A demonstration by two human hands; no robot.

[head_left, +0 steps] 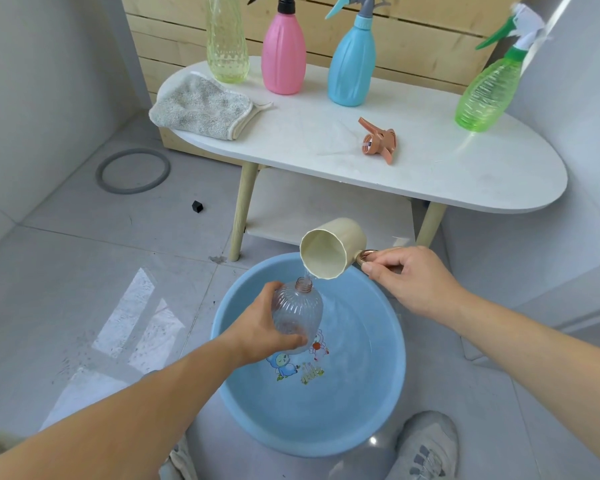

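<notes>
A clear ribbed bottle (297, 311) without its cap is gripped around its lower body by the left hand (260, 332) and is held tilted over the blue basin (243, 403), its open neck pointing up and away. A cream cup (331, 249) is held by its handle in the right hand (409, 277), with the fingers curled round it, and is tipped so that its mouth faces left and down; a thin stream of water is seen falling from its rim to the bottle's neck just below. The basin is set on the tiled floor, near the person, with water and a cartoon print visible inside. Beyond it, on the white desk (465, 174), an orange spray head (378, 140) is laid loose near the middle. A grey cloth (201, 105) is placed at the left end. Yellow (227, 46), pink (283, 57), blue (352, 64) and green (487, 88) spray bottles are lined along the far edge.
</notes>
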